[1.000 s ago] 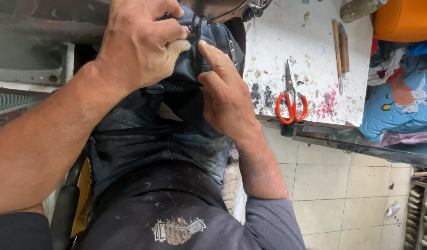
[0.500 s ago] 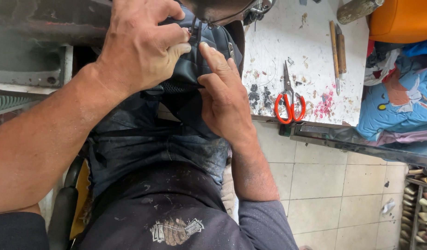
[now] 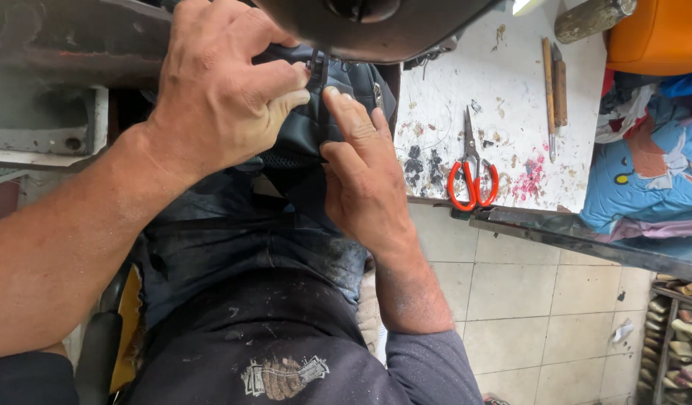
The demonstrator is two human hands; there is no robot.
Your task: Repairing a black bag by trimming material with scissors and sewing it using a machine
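Beside paint-stained table (image 3: 503,90), dark bag (image 3: 301,142) pinched between left hand (image 3: 218,97) and right hand (image 3: 365,176) grip

So a dark navy fabric bag with a black zipper (image 3: 316,112) is bunched up and pinched between the left hand (image 3: 218,90) and right hand (image 3: 361,172), just under a dark machine arm. The zipper seam is held upright, and the rest is draped down over the lap.

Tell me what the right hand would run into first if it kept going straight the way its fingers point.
The right hand points up and slightly left, fingers already pressed on the dark bag. Straight on, it would probably meet the zipper first, then the dark rounded machine part overhead, though depth there is unclear.
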